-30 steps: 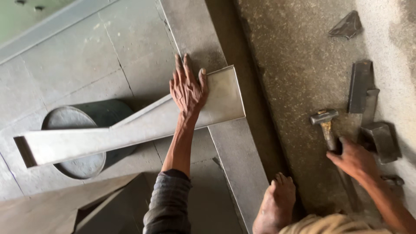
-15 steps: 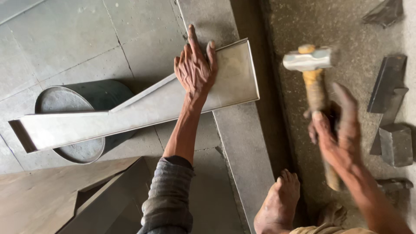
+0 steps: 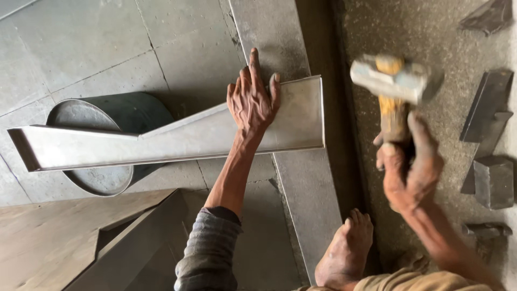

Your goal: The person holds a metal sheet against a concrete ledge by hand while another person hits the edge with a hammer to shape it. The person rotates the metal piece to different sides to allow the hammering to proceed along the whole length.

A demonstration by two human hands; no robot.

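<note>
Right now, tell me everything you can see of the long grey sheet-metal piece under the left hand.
The long grey sheet-metal piece is dull and scuffed, wide at its right end and stepping down to a narrow strip on the left, with thin upturned flanges along its edges. It lies almost level, its wide end over a flat grey metal beam and its narrow part across a round grey metal drum. The left hand presses flat on the wide end, fingers spread.

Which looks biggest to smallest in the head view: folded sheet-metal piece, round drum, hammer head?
1. Folded sheet-metal piece, spans over half the frame.
2. Round drum, partly hidden behind it.
3. Hammer head, blurred and nearer the camera, so it looks oversized.
</note>
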